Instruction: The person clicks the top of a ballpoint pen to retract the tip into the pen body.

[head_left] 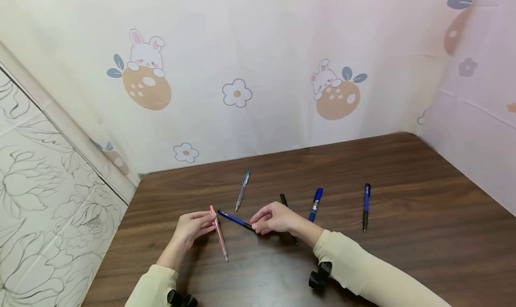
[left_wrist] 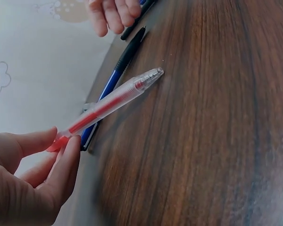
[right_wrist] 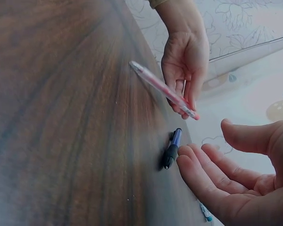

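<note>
My left hand [head_left: 191, 229] pinches a red translucent pen [head_left: 220, 239] near its push-button end, between thumb and fingers. In the left wrist view the clear tip of this pen [left_wrist: 148, 78] points away from the hand over the table. A blue pen with a black grip [head_left: 235, 218] lies on the table between my two hands. My right hand [head_left: 276, 217] hovers at that pen's black tip end. Seen from the right wrist, its thumb and fingers [right_wrist: 212, 169] are spread apart, with nothing between them, beside the blue pen [right_wrist: 173, 148].
Behind the hands lies a clear pen with a teal top [head_left: 242, 191]. A black pen [head_left: 284, 200] is partly hidden by the right hand. Further right are a bright blue pen [head_left: 316, 203] and a dark blue pen [head_left: 366, 207]. A patterned curtain [head_left: 274, 118] borders the wooden table [head_left: 423, 199].
</note>
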Available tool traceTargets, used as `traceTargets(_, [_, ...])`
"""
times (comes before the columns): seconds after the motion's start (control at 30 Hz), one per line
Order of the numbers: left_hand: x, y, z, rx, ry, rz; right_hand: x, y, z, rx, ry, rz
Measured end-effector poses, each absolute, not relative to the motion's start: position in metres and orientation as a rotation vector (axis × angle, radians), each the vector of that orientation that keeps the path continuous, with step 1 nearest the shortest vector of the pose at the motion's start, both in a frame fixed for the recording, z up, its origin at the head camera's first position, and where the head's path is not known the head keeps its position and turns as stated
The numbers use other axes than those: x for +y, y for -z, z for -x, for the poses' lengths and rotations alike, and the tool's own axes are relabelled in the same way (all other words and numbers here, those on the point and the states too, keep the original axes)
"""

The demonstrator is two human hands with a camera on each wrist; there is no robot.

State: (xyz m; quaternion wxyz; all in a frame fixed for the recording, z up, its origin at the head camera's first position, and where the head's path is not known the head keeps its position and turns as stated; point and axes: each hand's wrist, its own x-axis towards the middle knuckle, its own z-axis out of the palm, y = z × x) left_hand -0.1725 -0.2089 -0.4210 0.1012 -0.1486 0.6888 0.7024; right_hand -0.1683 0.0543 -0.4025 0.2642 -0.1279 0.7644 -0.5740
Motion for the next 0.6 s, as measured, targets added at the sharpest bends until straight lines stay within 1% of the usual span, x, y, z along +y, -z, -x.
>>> traceTargets(0.37, [-0.207, 0.421, 0.173, 2.102, -2.037, 0.469, 0.04, 0.402, 0.179, 2.273, 1.393, 0.294])
traceTargets(0.6, [-0.207, 0.421, 0.174, 2.126, -2.02, 0.48, 0.033, 0.4, 0.18, 2.493, 1.178, 0.419])
